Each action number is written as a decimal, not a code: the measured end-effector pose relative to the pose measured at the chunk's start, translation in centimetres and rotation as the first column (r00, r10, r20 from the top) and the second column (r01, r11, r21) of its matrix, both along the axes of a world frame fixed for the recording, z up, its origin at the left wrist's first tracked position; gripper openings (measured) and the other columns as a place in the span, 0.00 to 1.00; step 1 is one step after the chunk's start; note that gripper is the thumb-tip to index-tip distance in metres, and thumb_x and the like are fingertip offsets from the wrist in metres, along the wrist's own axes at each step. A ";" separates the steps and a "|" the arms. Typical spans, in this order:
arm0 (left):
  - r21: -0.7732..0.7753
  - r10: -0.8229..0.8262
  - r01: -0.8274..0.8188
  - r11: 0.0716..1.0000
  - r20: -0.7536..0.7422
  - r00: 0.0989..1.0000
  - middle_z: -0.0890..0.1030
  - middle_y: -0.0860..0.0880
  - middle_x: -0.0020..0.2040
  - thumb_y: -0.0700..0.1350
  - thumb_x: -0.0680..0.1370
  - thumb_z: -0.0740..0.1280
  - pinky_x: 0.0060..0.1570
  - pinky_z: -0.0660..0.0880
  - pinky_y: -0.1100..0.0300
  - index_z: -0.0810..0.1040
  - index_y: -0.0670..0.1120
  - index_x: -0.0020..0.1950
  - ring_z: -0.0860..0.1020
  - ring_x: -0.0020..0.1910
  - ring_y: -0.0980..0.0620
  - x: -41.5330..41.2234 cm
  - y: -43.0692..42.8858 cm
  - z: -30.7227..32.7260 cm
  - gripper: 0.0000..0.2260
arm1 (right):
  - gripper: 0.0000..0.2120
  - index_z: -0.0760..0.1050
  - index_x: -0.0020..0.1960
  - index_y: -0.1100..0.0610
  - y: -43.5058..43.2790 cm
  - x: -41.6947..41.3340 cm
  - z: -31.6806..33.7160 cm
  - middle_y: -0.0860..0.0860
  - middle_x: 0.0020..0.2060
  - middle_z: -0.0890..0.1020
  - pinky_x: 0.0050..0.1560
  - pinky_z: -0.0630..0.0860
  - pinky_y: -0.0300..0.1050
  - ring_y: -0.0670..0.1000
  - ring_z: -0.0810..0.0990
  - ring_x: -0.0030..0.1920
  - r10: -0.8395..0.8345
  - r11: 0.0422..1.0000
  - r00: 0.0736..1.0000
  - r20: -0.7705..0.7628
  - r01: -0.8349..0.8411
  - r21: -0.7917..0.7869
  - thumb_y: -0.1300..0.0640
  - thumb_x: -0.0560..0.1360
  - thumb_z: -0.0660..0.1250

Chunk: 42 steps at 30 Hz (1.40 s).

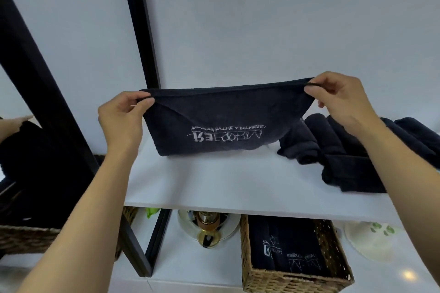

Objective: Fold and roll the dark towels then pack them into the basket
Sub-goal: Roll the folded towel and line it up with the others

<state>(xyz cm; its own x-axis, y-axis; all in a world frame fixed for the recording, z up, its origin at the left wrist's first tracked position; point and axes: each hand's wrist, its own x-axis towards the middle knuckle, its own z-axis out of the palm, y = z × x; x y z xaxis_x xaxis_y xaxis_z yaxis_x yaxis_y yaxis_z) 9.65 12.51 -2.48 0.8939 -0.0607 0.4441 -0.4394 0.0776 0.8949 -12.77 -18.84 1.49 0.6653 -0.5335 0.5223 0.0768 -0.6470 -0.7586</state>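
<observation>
A dark towel [223, 114] with white embroidered lettering hangs stretched between my hands above the white shelf [214, 185]. My left hand [122, 118] pinches its upper left corner, and my right hand [342, 100] pinches the upper right corner. The towel's lower edge rests on the shelf. Several rolled dark towels [333, 147] lie on the shelf to the right, under my right forearm. A wicker basket [333, 245] stands on the counter below the shelf and holds rolled dark towels [285, 245] with white lettering.
A black-framed mirror [54, 107] leans at the left and reflects a hand, dark cloth and a basket. A gold and glass bottle [207, 228] stands under the shelf beside the basket. A pale plate [373, 238] lies at the right on the counter.
</observation>
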 end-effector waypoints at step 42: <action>0.173 -0.050 0.086 0.981 -0.202 0.978 0.85 0.49 0.44 0.39 0.74 0.72 0.57 0.77 0.50 0.85 0.52 0.42 0.82 0.50 0.47 -0.2 2.4 -6.4 0.08 | 0.07 0.81 0.43 0.63 -0.7 -0.3 -5.8 0.58 0.33 0.75 0.35 0.65 0.41 0.51 0.68 0.32 0.444 0.849 0.731 -0.518 -0.158 0.504 0.59 0.72 0.72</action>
